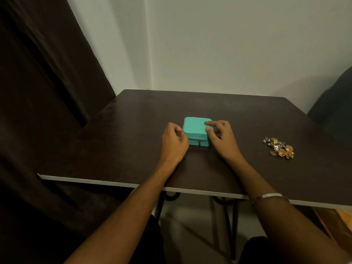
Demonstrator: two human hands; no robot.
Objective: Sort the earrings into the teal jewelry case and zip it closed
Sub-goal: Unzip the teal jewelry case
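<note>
The teal jewelry case sits zipped at the table's middle, looking light and firm-sided; take the front zipper pulls. The right hand presses its lid, the left hand curls against its side, and the earrings are heaped well right.

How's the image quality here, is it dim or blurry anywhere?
Head view: dim, warm-toned lighting; the teal jewelry case and both hands stay readable, the earrings are a small soft-edged pile, the dark table swallows shadows, and the wide-angle lens bends the edges.
</note>
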